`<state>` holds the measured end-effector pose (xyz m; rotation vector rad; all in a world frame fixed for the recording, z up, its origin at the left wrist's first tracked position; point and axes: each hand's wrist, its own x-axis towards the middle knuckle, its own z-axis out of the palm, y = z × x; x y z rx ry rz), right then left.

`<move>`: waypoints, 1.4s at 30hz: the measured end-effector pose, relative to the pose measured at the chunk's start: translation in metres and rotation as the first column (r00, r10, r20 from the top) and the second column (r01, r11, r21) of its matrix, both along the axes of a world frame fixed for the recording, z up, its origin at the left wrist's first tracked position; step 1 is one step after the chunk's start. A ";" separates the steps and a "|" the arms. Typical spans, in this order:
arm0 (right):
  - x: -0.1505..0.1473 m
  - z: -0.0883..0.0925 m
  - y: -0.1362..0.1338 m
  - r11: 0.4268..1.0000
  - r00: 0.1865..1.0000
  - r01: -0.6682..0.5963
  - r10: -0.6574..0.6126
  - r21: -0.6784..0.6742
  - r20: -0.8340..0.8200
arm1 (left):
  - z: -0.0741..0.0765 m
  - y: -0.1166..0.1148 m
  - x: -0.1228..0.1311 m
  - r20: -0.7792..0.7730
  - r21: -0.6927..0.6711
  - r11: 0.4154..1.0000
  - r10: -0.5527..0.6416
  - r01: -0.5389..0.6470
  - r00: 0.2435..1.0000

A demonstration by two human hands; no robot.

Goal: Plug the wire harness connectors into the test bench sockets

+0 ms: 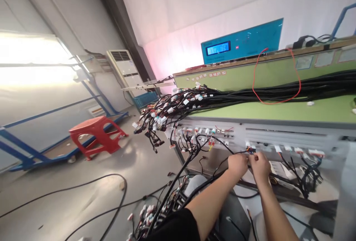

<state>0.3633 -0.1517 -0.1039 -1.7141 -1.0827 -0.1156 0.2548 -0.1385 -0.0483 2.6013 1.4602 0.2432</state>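
Note:
My left hand (238, 165) and my right hand (260, 165) are close together at the front of the bench, fingers pinched. Between and just above their fingertips are the thin coloured wires (251, 150) of a black wire harness. These wires lead up to a white connector (248, 144) at the bench's front panel (261, 137). Both hands appear closed on the wires; the fingertips partly hide the exact grip. Left of my hands, a branched black harness (194, 151) runs from a row of white connectors on the panel down past my left forearm.
Bundled black cables (236, 98) with white plugs lie along the green bench top (278, 113), hanging over its left end. A blue tester (250, 40) with a lit screen stands behind. More harnesses (150, 213) hang low at left. A red stool (94, 131) and loose cable (83, 180) occupy the floor.

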 end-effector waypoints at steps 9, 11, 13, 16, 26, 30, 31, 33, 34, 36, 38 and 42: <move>0.002 0.005 -0.001 1.000 0.992 0.007 -0.004 -0.019 0.128 | 0.007 0.001 0.004 -0.005 -0.038 0.999 0.031 -0.031 1.000; 0.003 0.007 0.000 0.999 0.995 -0.013 0.017 -0.042 0.103 | 0.009 0.000 0.005 0.002 -0.038 0.998 0.048 -0.048 0.999; 0.004 0.010 -0.002 0.998 0.997 -0.038 0.041 -0.050 0.065 | 0.009 -0.003 0.007 0.022 -0.045 0.998 0.052 -0.051 0.998; 0.003 0.015 -0.005 0.997 0.997 -0.074 0.074 -0.032 0.011 | 0.010 -0.006 0.008 0.059 -0.057 0.998 0.044 -0.041 0.997; 0.006 0.019 -0.005 0.987 0.998 -0.050 0.046 -0.149 -0.030 | 0.029 -0.011 0.010 -0.009 -0.122 0.992 0.011 -0.012 1.000; 0.005 0.015 -0.004 0.991 0.992 -0.044 0.030 -0.123 -0.120 | 0.045 -0.021 -0.022 0.151 -0.084 0.991 -0.095 0.109 0.984; 0.005 0.014 -0.004 0.993 0.992 -0.032 0.018 -0.115 -0.122 | 0.050 -0.018 -0.039 0.243 -0.021 0.998 -0.058 0.065 0.968; 0.004 0.012 -0.004 0.993 0.992 -0.018 0.003 -0.115 -0.130 | 0.058 -0.004 -0.080 0.448 0.079 0.974 0.157 -0.214 0.880; 0.004 0.012 -0.004 0.992 0.990 -0.014 -0.003 -0.122 -0.140 | 0.062 0.006 -0.101 0.547 0.112 0.920 0.259 -0.376 0.796; 0.004 0.011 -0.003 0.991 0.987 -0.007 -0.015 -0.132 -0.162 | 0.069 0.031 -0.140 0.686 0.087 0.797 0.387 -0.597 0.617; 0.004 0.010 -0.002 0.992 0.985 0.002 -0.024 -0.127 -0.174 | 0.073 0.052 -0.165 0.755 -0.034 0.761 0.445 -0.648 0.482; 0.006 0.007 0.001 0.993 0.984 0.019 -0.039 -0.114 -0.176 | 0.072 0.072 -0.170 0.780 -0.358 0.850 0.500 -0.386 0.376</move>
